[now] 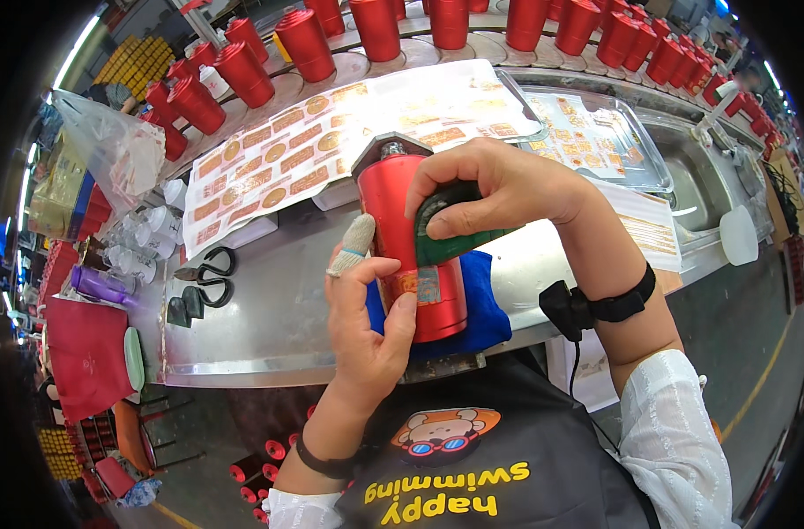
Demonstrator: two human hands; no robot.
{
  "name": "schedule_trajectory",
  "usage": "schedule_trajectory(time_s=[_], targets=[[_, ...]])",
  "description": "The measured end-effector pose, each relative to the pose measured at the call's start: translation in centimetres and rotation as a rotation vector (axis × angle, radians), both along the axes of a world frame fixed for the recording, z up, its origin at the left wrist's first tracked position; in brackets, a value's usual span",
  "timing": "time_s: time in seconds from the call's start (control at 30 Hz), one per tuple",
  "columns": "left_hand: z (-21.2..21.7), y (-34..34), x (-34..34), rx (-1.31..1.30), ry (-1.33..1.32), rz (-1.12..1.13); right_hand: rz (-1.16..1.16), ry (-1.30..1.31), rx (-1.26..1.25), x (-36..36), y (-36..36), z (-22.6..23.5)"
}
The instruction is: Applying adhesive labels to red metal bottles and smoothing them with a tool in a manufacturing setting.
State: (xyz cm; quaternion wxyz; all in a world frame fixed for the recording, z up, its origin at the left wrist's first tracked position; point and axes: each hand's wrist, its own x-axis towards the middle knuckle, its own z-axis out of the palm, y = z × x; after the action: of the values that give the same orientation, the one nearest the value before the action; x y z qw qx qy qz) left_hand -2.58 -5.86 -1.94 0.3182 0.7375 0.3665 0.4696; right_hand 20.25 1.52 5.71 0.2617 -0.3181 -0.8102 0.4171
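A shiny red bottle (439,313) lies on a folded blue cloth (487,309), its far end resting against a dark angular holder (386,143). My left hand (367,331) steadies the bottle's left side; the thumb and one finger press beside a small gold and grey decal (424,286), and another finger wears a white finger cot. Fingers bent, my right hand (486,189) grips a dark green scraper (455,240) against the bottle's right side. Part of the scraper is hidden by the fingers.
White sheets of gold and red decals (279,163) spread behind the bottle. A metal tray (636,145) with more decals and a sink (697,172) are at right. Black scissors (210,275) and clear cups (146,238) lie left. Red bottles (303,44) line a conveyor (353,66) beyond.
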Motion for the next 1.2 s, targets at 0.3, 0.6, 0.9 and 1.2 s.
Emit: schedule_trajectory(time_s=[0.3,0.6,0.9,1.2], targets=[[1.5,1.4,1.3,0.322,0.222,0.102,-0.207,0.043,0.233,1.3,-3.0,-1.0],[3.3,1.2,1.9,0.415,0.357,0.110,-0.424,0.054,0.512,-0.7,-8.4,-3.9],[3.4,0.3,0.5,0.181,0.239,-0.104,-0.558,0.087,0.319,-2.8,-9.6,-4.7],[1.4,-1.8,-0.6,0.323,0.311,0.023,-0.586,0.091,0.276,-3.2,-9.5,-5.0]])
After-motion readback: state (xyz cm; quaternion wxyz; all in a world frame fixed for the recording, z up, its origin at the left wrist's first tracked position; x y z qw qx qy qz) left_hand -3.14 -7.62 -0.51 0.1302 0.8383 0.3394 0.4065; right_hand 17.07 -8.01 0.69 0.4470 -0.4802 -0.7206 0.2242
